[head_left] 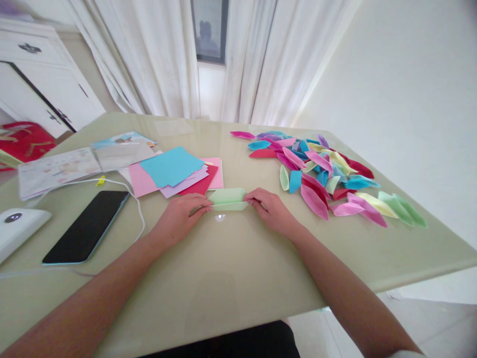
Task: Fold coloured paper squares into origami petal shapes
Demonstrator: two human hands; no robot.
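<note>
A pale green folded paper boat is held just above the table between my two hands, its long sides parted so the hollow shows. My left hand pinches its left end between thumb and fingers. At the opposite end, my right hand grips the tip in the same way. Square sheets of coloured paper lie behind my left hand, with a blue sheet on top and a red sheet below. To the right spreads a heap of folded paper boats in pink, blue, yellow, green and red.
A black-screened phone lies on the left of the table, beside a white cable and a white device. Clear plastic packaging is behind them. White curtains hang beyond the far edge; a wall stands right.
</note>
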